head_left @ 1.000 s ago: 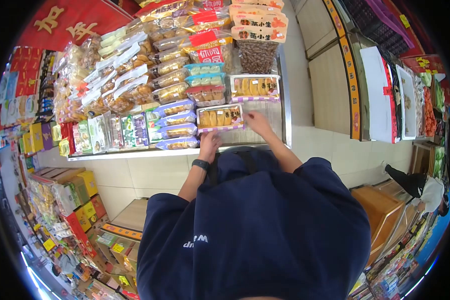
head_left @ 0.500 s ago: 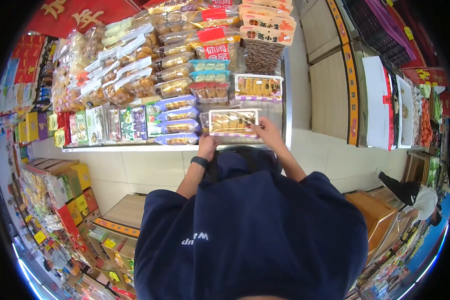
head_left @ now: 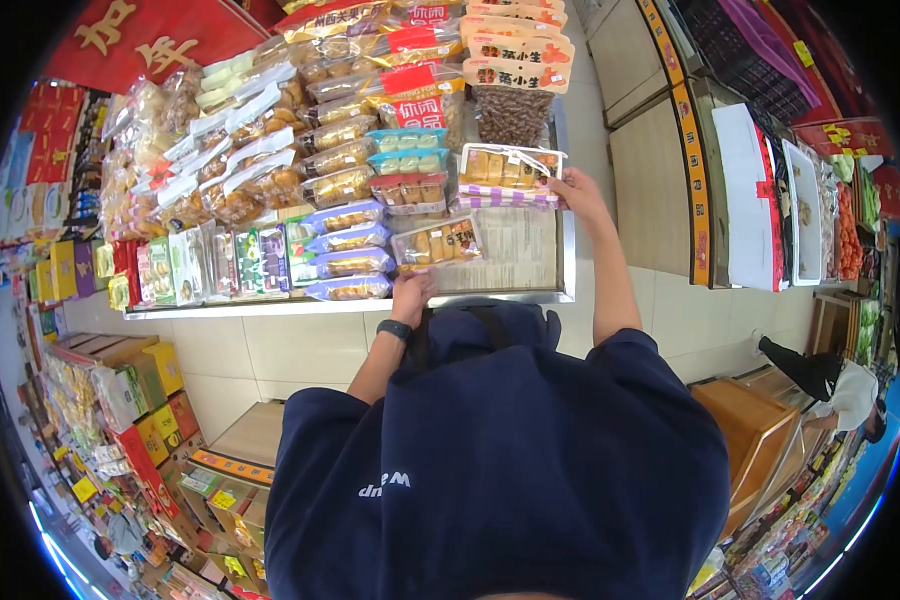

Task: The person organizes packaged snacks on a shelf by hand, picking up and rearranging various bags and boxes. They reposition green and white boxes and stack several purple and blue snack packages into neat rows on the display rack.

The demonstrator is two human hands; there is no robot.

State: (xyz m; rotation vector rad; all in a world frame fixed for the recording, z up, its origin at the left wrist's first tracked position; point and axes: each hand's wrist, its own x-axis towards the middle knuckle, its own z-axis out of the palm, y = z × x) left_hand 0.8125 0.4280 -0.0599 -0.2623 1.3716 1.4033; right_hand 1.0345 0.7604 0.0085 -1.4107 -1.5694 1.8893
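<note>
In the head view, my right hand [head_left: 580, 195] grips the right end of a white-edged pack of pastries [head_left: 510, 168]. That pack sits on a purple-and-white striped pack at the display's right side. My left hand [head_left: 412, 297] is closed at the near left corner of another clear-topped pastry pack [head_left: 437, 243], which lies slightly slanted over the bare display surface. Left of it are several purple-wrapped pastries [head_left: 350, 262] in a column. Behind stand red-and-clear trays [head_left: 410, 190] and a bag of brown nuts or beans [head_left: 511, 117].
The display table's metal edge [head_left: 470, 298] runs in front of me. Bagged pastries [head_left: 260, 150] fill its left half. A wooden-sided stand [head_left: 650, 180] is to the right across a tiled gap. Another person [head_left: 850, 390] is at the far right.
My right hand has moved away and right with a pastry pack, onto the back stack. Another pack now shows by my left hand, which has stayed near the display edge.
</note>
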